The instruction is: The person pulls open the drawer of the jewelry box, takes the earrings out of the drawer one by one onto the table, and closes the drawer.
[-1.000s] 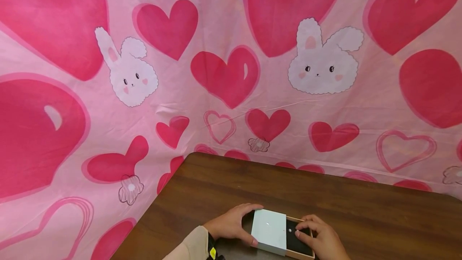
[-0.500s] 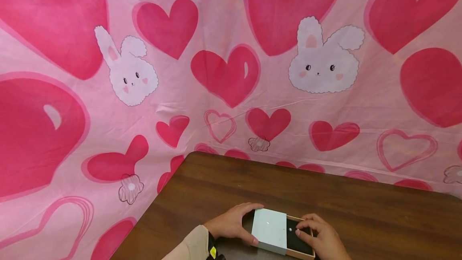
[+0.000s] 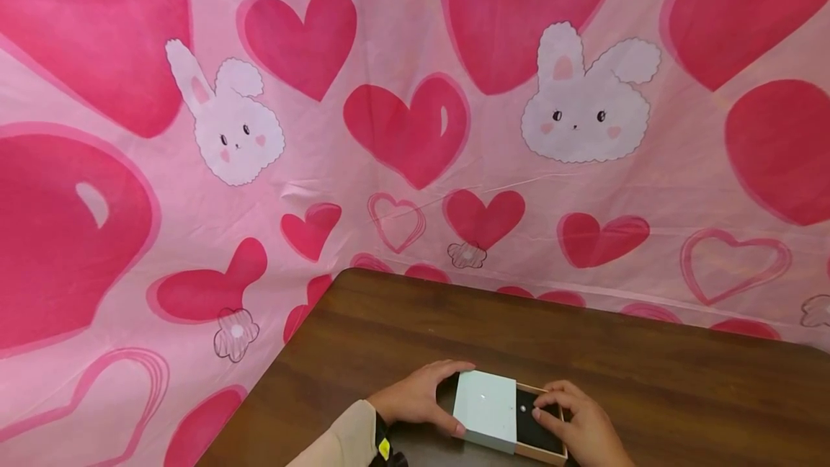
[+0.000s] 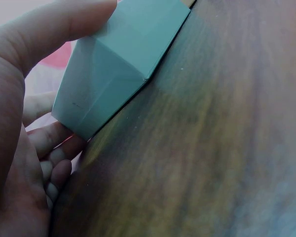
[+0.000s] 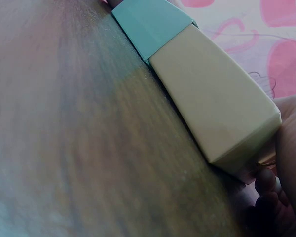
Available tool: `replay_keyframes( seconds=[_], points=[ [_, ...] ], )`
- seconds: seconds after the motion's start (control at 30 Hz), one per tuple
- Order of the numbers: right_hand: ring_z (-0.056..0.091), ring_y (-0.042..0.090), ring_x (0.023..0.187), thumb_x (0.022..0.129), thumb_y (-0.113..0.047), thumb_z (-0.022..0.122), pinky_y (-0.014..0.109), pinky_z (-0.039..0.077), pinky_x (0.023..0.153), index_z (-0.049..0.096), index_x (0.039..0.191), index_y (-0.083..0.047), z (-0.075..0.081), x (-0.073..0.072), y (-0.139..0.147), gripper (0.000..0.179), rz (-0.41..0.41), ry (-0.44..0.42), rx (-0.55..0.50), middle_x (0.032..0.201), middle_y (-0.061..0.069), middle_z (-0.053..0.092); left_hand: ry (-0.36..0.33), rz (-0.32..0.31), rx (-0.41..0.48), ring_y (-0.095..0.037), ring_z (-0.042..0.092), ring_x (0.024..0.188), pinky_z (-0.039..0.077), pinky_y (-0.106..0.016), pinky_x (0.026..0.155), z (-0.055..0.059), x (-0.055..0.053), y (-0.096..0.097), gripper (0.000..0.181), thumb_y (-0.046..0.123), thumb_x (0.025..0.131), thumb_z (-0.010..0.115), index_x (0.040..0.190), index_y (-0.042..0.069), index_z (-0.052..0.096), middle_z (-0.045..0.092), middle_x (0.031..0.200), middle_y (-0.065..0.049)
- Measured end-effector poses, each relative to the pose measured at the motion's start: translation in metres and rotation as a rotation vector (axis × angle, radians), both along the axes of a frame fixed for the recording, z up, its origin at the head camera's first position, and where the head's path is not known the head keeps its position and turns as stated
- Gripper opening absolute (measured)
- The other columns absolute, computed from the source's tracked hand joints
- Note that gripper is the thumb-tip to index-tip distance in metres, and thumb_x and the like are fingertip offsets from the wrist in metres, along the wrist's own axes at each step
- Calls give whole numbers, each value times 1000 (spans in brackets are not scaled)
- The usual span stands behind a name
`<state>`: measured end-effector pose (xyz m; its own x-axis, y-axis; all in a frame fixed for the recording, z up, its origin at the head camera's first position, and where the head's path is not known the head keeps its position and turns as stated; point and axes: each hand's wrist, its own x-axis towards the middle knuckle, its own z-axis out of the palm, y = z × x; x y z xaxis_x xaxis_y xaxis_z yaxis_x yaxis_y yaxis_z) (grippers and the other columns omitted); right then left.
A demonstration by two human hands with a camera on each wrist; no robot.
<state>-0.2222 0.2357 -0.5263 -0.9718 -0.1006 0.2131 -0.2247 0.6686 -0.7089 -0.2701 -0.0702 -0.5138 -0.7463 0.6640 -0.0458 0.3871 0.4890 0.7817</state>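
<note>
A pale mint box sleeve [image 3: 485, 411] lies on the brown table, with a tan drawer [image 5: 214, 98] slid partly out of its right side. Inside the drawer is a black insert [image 3: 533, 434] bearing a small shiny white round piece [image 3: 523, 408]. My left hand [image 3: 421, 398] grips the sleeve's left end, thumb on the near side and fingers at the far side. My right hand [image 3: 580, 420] is over the drawer's right end, thumb and index fingertips close together above the insert, just right of the white piece. Whether those fingertips pinch anything is hidden.
The wooden table [image 3: 402, 323] extends behind and to the right of the box. A pink cloth [image 3: 402, 42] printed with hearts and rabbits hangs along its back and left edges. A black strap with a yellow mark [image 3: 384, 449] is around the left wrist.
The head view has tilted slightly downward, so the whole scene sits a little higher. The hands, sleeve and drawer keep the same positions relative to one another.
</note>
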Motion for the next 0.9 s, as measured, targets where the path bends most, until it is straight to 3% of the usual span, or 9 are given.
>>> replay_keyframes(
  seconds=[0.13, 0.33, 0.6, 0.9],
  points=[
    [56, 7, 90, 76, -28, 84, 32, 46, 78, 69, 80, -36, -1, -2, -1, 18, -5, 49, 9, 97, -17, 59, 15, 0, 2, -9, 37, 129, 32, -50, 105, 1, -1, -1, 85, 46, 72, 82, 146, 38, 40, 41, 142, 18],
    [56, 11, 93, 79, -34, 81, 33, 45, 78, 69, 83, -34, 4, -4, 0, 13, 3, -20, 23, 104, -14, 59, 49, -8, 2, -8, 37, 129, 33, -47, 106, 2, -3, -1, 85, 47, 73, 82, 146, 37, 40, 41, 142, 17],
    [51, 6, 80, 79, -34, 81, 28, 41, 69, 68, 81, -36, 9, -8, 2, 14, 2, 13, 33, 102, -15, 59, 67, 3, -21, -9, 36, 130, 32, -50, 105, 8, -7, 1, 87, 49, 72, 82, 147, 39, 38, 40, 143, 19],
    [54, 7, 88, 79, -33, 81, 29, 44, 74, 68, 82, -35, 2, -3, 1, 13, 9, -16, 24, 99, -15, 58, 40, -9, -27, -9, 36, 131, 33, -50, 105, -1, -3, -1, 85, 49, 73, 81, 146, 41, 38, 39, 143, 19]
  ],
)
